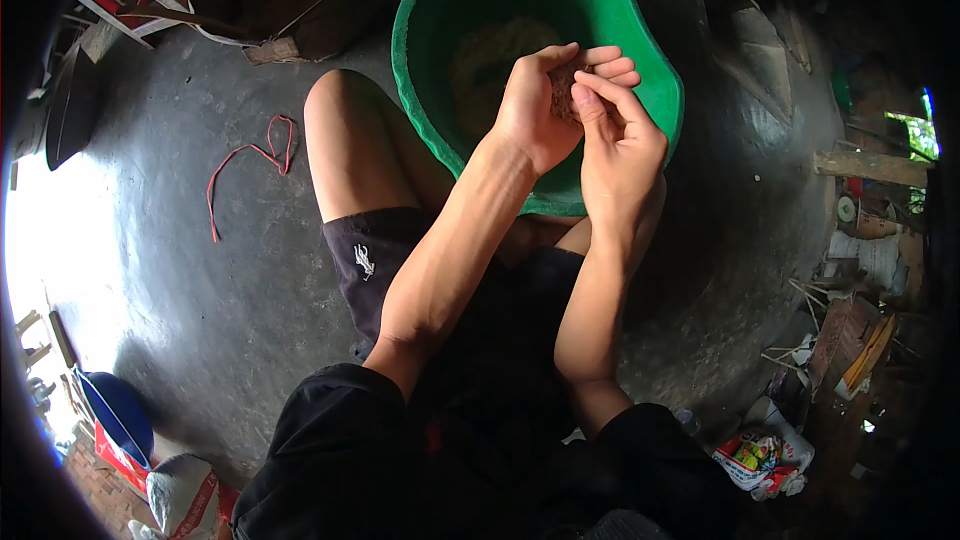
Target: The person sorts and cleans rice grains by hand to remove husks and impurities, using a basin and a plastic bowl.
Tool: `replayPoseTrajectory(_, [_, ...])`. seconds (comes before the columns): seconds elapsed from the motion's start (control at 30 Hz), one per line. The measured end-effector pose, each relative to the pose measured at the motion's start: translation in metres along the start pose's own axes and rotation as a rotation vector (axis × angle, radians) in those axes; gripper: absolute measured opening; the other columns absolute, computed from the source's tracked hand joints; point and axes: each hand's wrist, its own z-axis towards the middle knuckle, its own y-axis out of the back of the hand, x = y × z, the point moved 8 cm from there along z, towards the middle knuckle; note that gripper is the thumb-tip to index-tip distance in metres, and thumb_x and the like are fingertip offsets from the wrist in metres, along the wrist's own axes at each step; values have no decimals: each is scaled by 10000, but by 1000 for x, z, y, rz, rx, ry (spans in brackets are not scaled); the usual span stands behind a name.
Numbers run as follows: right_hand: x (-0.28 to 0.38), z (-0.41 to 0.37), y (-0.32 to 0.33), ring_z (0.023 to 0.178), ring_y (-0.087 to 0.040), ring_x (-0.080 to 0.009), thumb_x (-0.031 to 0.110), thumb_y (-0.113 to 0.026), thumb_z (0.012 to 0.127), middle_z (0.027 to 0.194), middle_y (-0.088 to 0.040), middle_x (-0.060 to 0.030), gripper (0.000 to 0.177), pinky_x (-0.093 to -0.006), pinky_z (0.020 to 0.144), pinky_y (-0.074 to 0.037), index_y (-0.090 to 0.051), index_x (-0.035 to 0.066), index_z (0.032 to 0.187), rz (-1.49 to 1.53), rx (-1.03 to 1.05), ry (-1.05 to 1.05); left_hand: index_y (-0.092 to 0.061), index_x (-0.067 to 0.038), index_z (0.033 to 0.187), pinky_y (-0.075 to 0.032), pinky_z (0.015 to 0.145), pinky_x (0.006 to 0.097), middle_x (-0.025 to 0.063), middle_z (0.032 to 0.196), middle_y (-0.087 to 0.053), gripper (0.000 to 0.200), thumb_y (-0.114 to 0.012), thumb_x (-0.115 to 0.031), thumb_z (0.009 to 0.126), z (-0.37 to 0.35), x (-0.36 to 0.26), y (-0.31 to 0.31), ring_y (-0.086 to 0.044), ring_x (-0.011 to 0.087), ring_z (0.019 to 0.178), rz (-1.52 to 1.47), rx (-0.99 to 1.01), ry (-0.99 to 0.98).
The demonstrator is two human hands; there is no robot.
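Dark grey floor (pixel 250 290), brightly lit at far left, formed the background. Left hand (pixel 540 115): cupped palm upward, fingers loosely extended, bearing a small heap of brown material (pixel 563 100). Right hand (pixel 622 145): thumb and forefinger drawn close together at that heap; whether they gripped any of it could not be told. Spillage appeared the chief risk: tilting or flattening of the left palm could have let loose bits slip past its edge, and a hasty pluck by the right could have scattered them. The brown material looked reddish, matted and crumbly, partly hidden by the fingers. Beneath both hands, a green basin (pixel 402 40) held paler matter (pixel 490 52), its detail lost in shadow. Farther out, a red cord (pixel 244 147) lay on the floor.
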Motion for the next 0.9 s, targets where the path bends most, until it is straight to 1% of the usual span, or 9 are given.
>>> replayPoseTrajectory(0.03, [-13,0,-1,872,-674,-164,73,-661,916,926,-700,-87,130,-271,750,-549,-697,-16,1003,202,5,-151,-543,85,1194,-505,957,394,209,1114,-654,424,-299,-208,1007,1,0,2,-631,319,1059,-24,-17,-1])
replayPoseTrajectory(0.07, [-16,1,-1,864,-658,-125,86,-657,929,929,-693,-77,159,-247,758,-546,-691,-33,1028,257,15,-160,-543,85,1194,-505,957,394,209,1114,-654,424,-299,-208,1007,1,0,3,-631,319,1059,-25,-19,-1])
replayPoseTrajectory(0.1, [-20,2,0,864,-658,-125,86,-657,929,929,-693,-77,159,-247,758,-546,-691,-33,1028,257,16,-162,-548,76,1189,-505,955,401,207,1109,-655,422,-300,-212,1005,1,-1,3,-632,316,1054,-36,-25,-6])
replayPoseTrajectory(0.17, [-33,2,-3,868,-637,-111,99,-638,943,980,-688,-73,209,-227,808,-517,-670,-22,1110,560,56,-263,-558,57,1178,-505,950,415,202,1098,-658,418,-300,-220,1001,1,-1,5,-635,312,1043,-58,-36,-15])
replayPoseTrajectory(0.2, [-34,2,-3,911,-627,-107,87,-632,944,1013,-672,-74,227,-217,837,-512,-649,-24,1141,626,75,-271,-558,57,1178,-505,950,415,202,1098,-658,418,-300,-220,1001,2,0,6,-635,312,1043,-58,-38,-15])
replayPoseTrajectory(0.43, [-52,4,1,938,-630,-123,62,-619,944,1074,-657,-70,189,-232,855,-533,-655,-3,1118,955,81,-391,-554,67,1176,-514,935,403,198,1088,-659,408,-327,-219,993,9,2,13,-635,311,1027,-69,0,-17])
replayPoseTrajectory(0.5, [-52,4,-11,979,-625,-120,52,-618,941,1093,-651,-70,215,-225,872,-529,-634,-15,1145,1297,261,-450,-554,69,1173,-515,932,405,200,1088,-657,402,-333,-214,992,9,2,13,-634,315,1024,-76,-13,-11])
replayPoseTrajectory(0.73, [-70,5,0,1002,-617,-128,43,-619,938,1092,-643,-92,234,-225,874,-526,-613,-38,1157,1127,29,-484,-494,123,1231,-481,1001,440,250,1201,-594,401,-333,-161,998,9,-27,26,-596,360,1114,-84,-85,-138])
replayPoseTrajectory(0.9, [-84,11,7,934,-639,-136,68,-647,928,1063,-660,-95,242,-243,854,-533,-629,-51,1138,803,-93,-432,-471,136,1263,-473,1032,453,253,1224,-582,400,-328,-129,1002,2,-60,34,-576,368,1160,-99,-69,-223])
